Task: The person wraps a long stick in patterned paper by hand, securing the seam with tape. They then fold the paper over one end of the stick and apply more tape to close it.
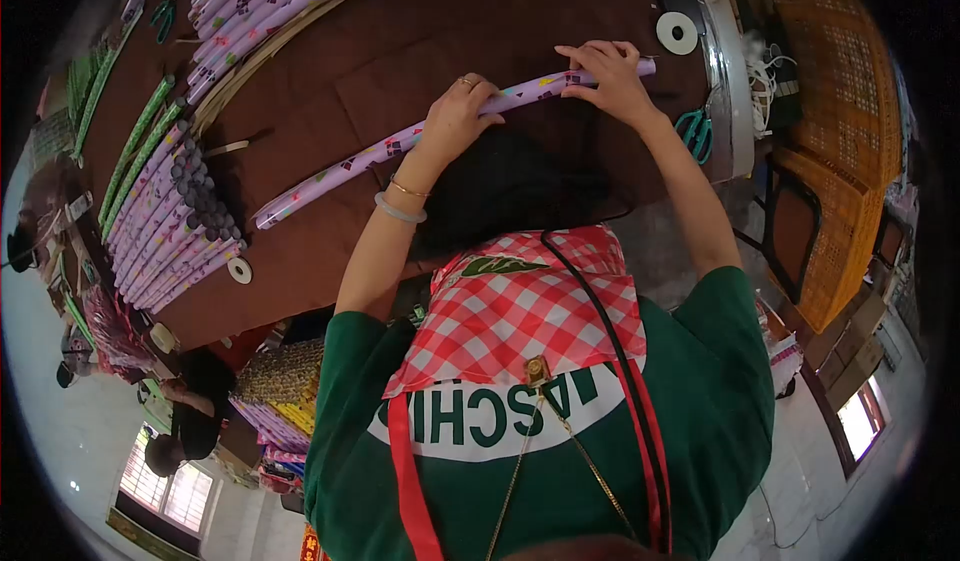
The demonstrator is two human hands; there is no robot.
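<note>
The wrapped tube point(370, 159) lies diagonally across the tabletop point(300, 91), from frame center-left to upper right. Left hand point(458, 119): grip closed over the tube's middle section. Right hand point(610, 79): thumb and fingers straddle the tube near its upper-right end.

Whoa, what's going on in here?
Somebody in a green shirt and a red checked apron has both hands on a long purple roll with colourful patterns. It lies slantwise on a brown table. The left hand is partway along it, and the right hand is near one end. Lots of similar purple rolls are piled to the left. A white ring-shaped reel and green-handled scissors are over on the right.
</note>
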